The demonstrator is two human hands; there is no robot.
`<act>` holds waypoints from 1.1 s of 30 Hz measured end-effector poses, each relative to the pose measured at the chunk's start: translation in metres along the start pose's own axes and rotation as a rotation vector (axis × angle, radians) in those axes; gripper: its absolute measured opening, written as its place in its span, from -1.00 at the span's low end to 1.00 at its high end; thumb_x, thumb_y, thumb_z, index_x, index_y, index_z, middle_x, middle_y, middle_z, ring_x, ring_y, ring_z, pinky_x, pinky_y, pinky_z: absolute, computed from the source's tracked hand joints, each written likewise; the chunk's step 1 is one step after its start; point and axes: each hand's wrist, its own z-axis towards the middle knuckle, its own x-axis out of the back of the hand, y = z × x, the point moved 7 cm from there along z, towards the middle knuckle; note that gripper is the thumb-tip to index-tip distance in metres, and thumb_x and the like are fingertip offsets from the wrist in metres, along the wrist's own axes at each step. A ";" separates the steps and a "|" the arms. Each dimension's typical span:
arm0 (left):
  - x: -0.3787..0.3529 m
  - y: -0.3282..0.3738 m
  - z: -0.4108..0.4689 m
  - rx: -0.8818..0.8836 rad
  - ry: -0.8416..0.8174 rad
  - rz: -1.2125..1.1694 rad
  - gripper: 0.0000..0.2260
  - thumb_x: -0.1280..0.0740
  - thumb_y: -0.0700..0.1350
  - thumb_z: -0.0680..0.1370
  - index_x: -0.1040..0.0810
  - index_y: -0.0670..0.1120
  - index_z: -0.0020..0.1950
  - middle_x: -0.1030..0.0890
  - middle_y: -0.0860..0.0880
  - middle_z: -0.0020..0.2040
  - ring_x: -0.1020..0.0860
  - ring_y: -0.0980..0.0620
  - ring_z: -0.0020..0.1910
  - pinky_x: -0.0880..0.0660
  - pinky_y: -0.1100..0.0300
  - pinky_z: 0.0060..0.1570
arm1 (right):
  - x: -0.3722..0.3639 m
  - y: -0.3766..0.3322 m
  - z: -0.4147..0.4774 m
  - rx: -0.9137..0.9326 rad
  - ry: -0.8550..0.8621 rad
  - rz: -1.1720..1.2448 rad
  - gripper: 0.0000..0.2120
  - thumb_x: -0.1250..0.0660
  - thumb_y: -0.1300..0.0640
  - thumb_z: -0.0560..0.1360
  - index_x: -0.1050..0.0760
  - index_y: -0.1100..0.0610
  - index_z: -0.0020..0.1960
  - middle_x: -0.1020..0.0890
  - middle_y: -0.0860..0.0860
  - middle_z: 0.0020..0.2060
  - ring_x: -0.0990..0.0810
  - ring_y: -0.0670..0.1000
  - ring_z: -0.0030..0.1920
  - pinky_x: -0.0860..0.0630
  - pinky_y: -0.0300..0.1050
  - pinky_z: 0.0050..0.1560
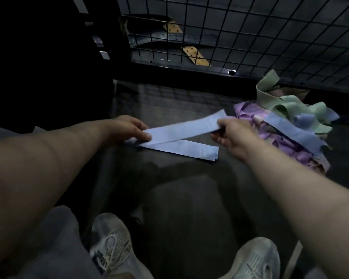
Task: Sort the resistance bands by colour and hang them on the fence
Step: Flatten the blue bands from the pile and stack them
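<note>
My left fingers and right fingers pinch opposite ends of a flat pale-blue fabric resistance band, held taut just above the matching blue stack on the floor, probably to lay it squarely there. The jumbled purple, green and blue heap lies near the black wire-mesh fence.

The left shoe and right shoe are cut off below; the blue band is blurred

Between the left hand and right hand the blue band looks smooth, matt, thin and rubbery. Beyond them the fence is dark metal wire mesh.
</note>
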 end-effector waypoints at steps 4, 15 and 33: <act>0.015 -0.027 0.026 0.083 0.096 0.080 -0.89 -0.52 -0.25 0.43 -0.65 -0.10 -0.12 -0.61 -0.18 -0.17 -0.51 -0.08 -0.23 -0.41 0.15 -0.19 | 0.014 0.061 0.025 -0.121 0.082 -0.020 -0.87 -0.23 0.34 0.58 -0.42 0.18 -0.11 -0.54 0.10 -0.23 -0.59 0.00 -0.27 -0.62 -0.19 -0.36; -0.015 -0.043 0.094 -0.003 0.505 0.185 -0.79 -0.38 -0.32 0.48 -0.62 -0.19 0.11 -0.62 -0.15 0.02 -0.58 -0.08 0.02 -0.41 0.25 -0.04 | 0.039 0.109 0.074 0.081 0.217 -0.559 -0.83 -0.38 0.24 0.48 -0.46 0.14 0.05 -0.64 0.11 -0.06 -0.65 0.11 -0.15 -0.61 0.06 0.03; -0.049 -0.032 0.114 -0.249 0.244 1.009 -0.50 -0.39 -0.06 0.49 -0.38 0.04 0.42 -0.34 -0.05 0.35 -0.34 -0.13 0.33 -0.30 0.06 0.35 | 0.010 0.086 0.098 0.583 -0.234 -1.666 -0.37 -0.43 -0.07 0.48 -0.32 0.09 0.46 -0.37 0.11 0.28 -0.37 0.20 0.27 -0.35 0.03 0.32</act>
